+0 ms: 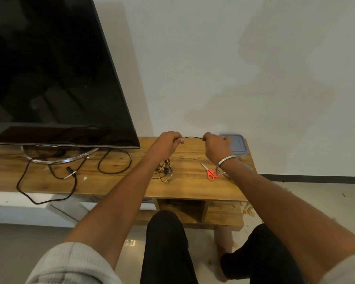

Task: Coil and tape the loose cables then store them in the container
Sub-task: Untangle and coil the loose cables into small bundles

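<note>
A thin black cable (193,137) arcs between my two raised hands above the wooden stand (193,189). My left hand (166,142) pinches one end and my right hand (217,146) pinches the other. Below my left hand a small tangled bundle of wires (164,171) lies on the stand. A long black cable (115,162) loops on the wood near the TV foot and trails over the front edge. A lidded blue-grey plastic container (239,146) sits at the stand's back right, partly hidden by my right hand.
A large black TV (49,74) on a curved metal foot (57,159) fills the left half. Orange-handled scissors (210,172) lie near my right wrist. The white wall rises directly behind. My knees are below the stand's front edge.
</note>
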{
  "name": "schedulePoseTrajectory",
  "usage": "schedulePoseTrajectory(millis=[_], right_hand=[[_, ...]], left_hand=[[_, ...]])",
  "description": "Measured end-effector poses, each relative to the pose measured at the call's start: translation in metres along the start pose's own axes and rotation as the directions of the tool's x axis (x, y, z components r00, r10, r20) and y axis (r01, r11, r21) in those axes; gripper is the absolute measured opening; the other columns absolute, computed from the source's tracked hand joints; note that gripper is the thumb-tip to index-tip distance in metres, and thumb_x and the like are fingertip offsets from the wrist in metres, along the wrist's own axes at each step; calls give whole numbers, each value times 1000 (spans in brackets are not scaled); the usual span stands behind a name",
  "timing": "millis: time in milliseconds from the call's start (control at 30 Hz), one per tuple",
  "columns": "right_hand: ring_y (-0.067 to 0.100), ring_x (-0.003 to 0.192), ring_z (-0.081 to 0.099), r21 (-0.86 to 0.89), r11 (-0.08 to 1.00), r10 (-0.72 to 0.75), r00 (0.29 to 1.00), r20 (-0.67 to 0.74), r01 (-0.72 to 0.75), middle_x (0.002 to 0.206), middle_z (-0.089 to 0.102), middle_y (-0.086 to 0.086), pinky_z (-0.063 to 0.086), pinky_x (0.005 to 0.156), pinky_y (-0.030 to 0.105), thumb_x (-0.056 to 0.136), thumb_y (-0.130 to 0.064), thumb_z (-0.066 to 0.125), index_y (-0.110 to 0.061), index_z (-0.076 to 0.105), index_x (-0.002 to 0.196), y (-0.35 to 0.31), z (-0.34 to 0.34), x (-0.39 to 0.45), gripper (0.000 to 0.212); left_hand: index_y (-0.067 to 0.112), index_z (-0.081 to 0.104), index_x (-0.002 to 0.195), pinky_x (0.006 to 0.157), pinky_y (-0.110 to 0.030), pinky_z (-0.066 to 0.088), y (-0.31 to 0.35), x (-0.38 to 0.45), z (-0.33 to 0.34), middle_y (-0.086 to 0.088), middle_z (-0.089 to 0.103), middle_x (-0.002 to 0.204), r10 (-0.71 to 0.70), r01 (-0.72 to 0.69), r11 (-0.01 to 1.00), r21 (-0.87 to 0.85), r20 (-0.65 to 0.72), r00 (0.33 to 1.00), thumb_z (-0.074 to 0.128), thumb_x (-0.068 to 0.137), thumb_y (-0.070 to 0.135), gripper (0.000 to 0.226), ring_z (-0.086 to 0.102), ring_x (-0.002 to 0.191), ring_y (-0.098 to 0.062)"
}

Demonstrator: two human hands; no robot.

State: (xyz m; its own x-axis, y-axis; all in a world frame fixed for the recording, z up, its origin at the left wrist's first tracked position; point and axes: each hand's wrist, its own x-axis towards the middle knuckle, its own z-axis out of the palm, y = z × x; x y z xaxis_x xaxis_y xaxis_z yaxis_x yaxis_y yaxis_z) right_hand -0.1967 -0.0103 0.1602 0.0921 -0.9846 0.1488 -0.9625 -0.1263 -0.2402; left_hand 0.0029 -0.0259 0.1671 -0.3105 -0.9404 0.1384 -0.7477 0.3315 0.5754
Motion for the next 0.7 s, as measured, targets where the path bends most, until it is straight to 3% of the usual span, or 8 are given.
schedulePoseTrajectory(millis=[100,200,333,467,600,700], right_hand=[[25,97,60,138,989,-47,999,19,44,103,66,1,30,93,40,92,-10,43,-18,44,124,-9,3,1,33],[22,98,61,193,975,-123,991,44,112,103,68,1,34,93,40,95,-17,43,-18,48,123,-18,5,2,28],[27,88,65,130,985,-119,993,15,116,92,70,4,45,85,41,97,-17,41,-20,58,111,-20,3,8,22],[27,94,63,44,997,-55,998,-30,57,101,69,1,35,88,38,95,-7,42,-22,57,115,-10,-6,8,29],[26,96,61,26,999,41,997,-69,-39,101,68,3,32,89,38,88,4,42,-20,55,114,5,-12,4,38],[26,91,62,27,997,79,993,-92,-77,97,68,3,32,93,38,85,7,43,-19,55,112,14,-11,2,40]], left_hand=[[14,70,94,73,-31,48,5,4,3,7,65,93,22,-22,1000,-7,15,1000,49,101,21,23,60,80,-14],[12,70,94,66,-28,41,13,8,6,3,64,87,53,-53,999,-4,26,998,50,101,22,23,54,72,-14],[10,71,96,68,-32,42,18,10,6,1,63,86,82,-83,996,28,52,995,50,101,23,24,54,74,-17],[15,71,95,69,-33,47,15,11,4,5,65,88,55,-56,998,26,48,997,50,101,25,24,58,71,-17],[16,70,97,59,-21,41,10,11,0,21,58,83,32,-33,999,23,35,999,49,102,22,23,51,59,-3],[15,70,99,58,-11,35,8,11,-3,15,60,89,28,-28,999,20,35,999,49,102,21,22,52,60,7]])
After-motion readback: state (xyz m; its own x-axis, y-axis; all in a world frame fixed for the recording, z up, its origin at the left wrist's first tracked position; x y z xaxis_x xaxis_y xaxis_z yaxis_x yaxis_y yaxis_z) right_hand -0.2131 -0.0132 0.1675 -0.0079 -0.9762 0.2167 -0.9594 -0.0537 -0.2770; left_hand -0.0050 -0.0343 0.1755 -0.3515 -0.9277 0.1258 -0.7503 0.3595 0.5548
